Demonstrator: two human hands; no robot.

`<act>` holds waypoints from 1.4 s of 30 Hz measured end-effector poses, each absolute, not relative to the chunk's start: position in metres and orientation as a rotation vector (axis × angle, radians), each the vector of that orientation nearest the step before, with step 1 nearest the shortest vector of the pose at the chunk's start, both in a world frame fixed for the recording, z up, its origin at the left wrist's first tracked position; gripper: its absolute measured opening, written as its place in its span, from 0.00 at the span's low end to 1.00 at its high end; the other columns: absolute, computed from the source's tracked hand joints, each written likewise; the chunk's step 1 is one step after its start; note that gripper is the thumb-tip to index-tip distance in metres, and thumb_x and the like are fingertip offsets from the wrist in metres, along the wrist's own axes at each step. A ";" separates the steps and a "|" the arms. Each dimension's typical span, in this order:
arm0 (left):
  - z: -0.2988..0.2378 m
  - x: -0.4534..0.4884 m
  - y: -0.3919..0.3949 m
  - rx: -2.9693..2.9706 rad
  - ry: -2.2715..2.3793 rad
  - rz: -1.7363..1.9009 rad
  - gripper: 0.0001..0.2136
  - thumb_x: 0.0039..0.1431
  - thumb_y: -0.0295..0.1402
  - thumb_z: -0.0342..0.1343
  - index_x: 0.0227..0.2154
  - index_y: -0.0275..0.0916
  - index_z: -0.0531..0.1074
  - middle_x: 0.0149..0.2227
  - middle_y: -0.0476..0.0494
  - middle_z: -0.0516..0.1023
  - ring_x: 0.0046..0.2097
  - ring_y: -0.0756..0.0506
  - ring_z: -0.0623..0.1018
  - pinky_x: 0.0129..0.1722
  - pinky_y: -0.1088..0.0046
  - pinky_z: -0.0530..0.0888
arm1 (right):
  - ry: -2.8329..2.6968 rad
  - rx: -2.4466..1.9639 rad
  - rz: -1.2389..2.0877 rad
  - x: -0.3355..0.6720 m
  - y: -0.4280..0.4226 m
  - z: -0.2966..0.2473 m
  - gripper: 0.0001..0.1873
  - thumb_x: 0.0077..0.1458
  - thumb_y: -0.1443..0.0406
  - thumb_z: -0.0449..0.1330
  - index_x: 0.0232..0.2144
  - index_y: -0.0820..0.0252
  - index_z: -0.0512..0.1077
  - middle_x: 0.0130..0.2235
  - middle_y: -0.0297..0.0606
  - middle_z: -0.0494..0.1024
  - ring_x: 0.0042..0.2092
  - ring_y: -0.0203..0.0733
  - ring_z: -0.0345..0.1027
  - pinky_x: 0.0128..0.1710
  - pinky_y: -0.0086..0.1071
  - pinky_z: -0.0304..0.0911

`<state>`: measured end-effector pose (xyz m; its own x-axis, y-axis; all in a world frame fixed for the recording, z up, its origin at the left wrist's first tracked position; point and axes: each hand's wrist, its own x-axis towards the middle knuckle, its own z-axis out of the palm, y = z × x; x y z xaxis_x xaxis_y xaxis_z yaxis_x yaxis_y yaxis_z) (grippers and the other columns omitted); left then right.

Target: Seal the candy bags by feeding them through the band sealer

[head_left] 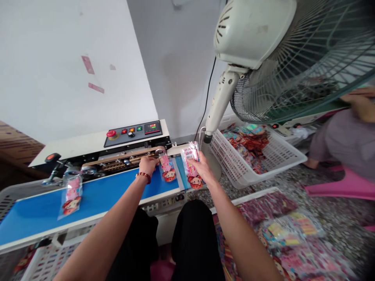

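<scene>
My right hand (202,166) pinches a clear plastic packet (193,180) with pink contents and a cartoon girl's head at its lower end, just off the right end of the blue conveyor belt (117,195). My left hand (148,165), with a beaded bracelet at its wrist, has its fingers closed at the left edge of a similar packet (168,173) on the belt. That packet's top lies by the rollers of the sealing machine (133,158). Farther left, a third packet (72,195) rests on the belt, its top by a metal roller.
A control panel (133,133) with a red button tops the machine. A big fan (254,31) stands at right. Beyond it are a white basket (234,171) of packets and another person's arm (319,144). Several packets (293,230) lie low at right.
</scene>
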<state>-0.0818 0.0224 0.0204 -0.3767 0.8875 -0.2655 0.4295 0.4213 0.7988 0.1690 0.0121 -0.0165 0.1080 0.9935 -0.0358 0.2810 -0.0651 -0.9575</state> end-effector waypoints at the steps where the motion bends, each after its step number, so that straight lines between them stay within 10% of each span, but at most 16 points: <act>1: 0.023 -0.091 0.017 1.106 2.023 0.792 0.11 0.51 0.39 0.61 0.19 0.39 0.73 0.16 0.46 0.68 0.20 0.47 0.67 0.21 0.73 0.62 | -1.307 -1.504 1.024 0.169 0.012 -0.016 0.17 0.45 0.52 0.65 0.34 0.52 0.68 0.33 0.31 0.76 0.35 0.45 0.70 0.37 0.35 0.62; 9: 0.032 -0.085 -0.034 1.373 2.227 1.006 0.11 0.59 0.43 0.57 0.30 0.41 0.74 0.31 0.42 0.80 0.34 0.42 0.78 0.31 0.72 0.68 | -1.260 -1.559 1.035 0.164 0.008 -0.006 0.20 0.44 0.50 0.69 0.35 0.52 0.70 0.34 0.32 0.78 0.36 0.46 0.72 0.38 0.35 0.64; 17: 0.015 0.019 -0.006 1.142 1.618 0.972 0.12 0.56 0.42 0.59 0.28 0.38 0.74 0.27 0.47 0.77 0.20 0.51 0.70 0.22 0.76 0.63 | -1.265 -1.529 1.020 0.164 0.007 -0.005 0.24 0.45 0.47 0.69 0.36 0.54 0.69 0.34 0.33 0.79 0.36 0.45 0.73 0.36 0.34 0.64; 30: 0.027 -0.072 0.019 1.047 2.056 0.779 0.12 0.55 0.37 0.60 0.20 0.37 0.74 0.16 0.48 0.68 0.19 0.49 0.65 0.22 0.73 0.61 | -1.305 -1.544 0.983 0.169 0.008 -0.014 0.16 0.48 0.53 0.66 0.37 0.54 0.70 0.34 0.32 0.78 0.37 0.45 0.72 0.41 0.35 0.64; 42: 0.027 -0.042 -0.024 1.537 2.115 0.892 0.11 0.62 0.40 0.57 0.40 0.39 0.78 0.40 0.39 0.81 0.40 0.41 0.80 0.38 0.70 0.71 | -1.258 -1.503 1.012 0.164 0.013 -0.019 0.21 0.46 0.52 0.70 0.39 0.55 0.73 0.36 0.33 0.81 0.38 0.45 0.74 0.41 0.36 0.67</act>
